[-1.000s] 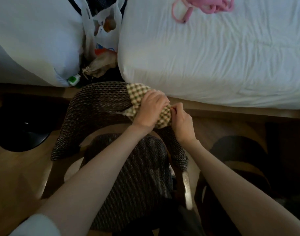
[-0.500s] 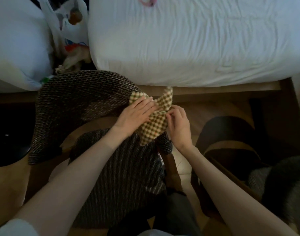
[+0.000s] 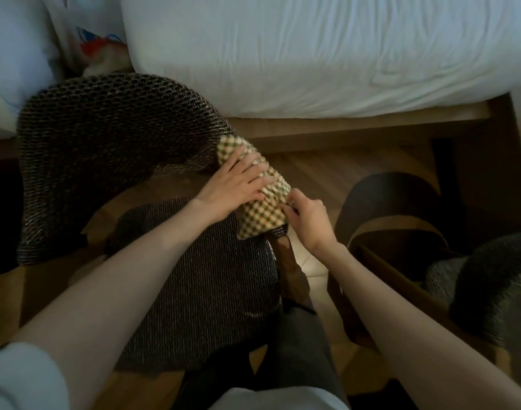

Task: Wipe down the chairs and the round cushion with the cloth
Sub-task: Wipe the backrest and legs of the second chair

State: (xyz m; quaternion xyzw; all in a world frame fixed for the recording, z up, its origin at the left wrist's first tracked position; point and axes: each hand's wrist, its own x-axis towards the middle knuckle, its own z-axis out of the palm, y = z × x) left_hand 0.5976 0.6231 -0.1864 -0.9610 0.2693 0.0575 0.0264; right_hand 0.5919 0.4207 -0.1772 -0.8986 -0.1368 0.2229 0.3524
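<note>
Left fingers (image 3: 254,173): straight and slightly spread, lying flat on top of the cloth.
Left hand (image 3: 232,187): palm down, pressing the cloth against the chair's arm.
Right fingers (image 3: 291,209): curled, pinching the cloth's edge on the side away from the seat.
Right hand (image 3: 312,223): just beside the left hand, at the lower end of the cloth.
Cloth (image 3: 263,216): checked in green, brown and cream; wrapped over the front end of the chair's right arm, covering it from the curve of the back down to the tip.
Chair (image 3: 105,137): dark woven back curving round into the arms; woven seat (image 3: 200,276) below the left forearm; a brown wooden leg shows under the wrapped arm.
Second chair (image 3: 395,202): to the right, dark curved back, apart from both hands.
Bed (image 3: 312,54): white sheet, behind both chairs, on a wooden base.
Plastic bag (image 3: 84,34): white, with red and blue print, in the gap left of the bed.
Floor (image 3: 327,167): wood, between the chairs and the bed.
</note>
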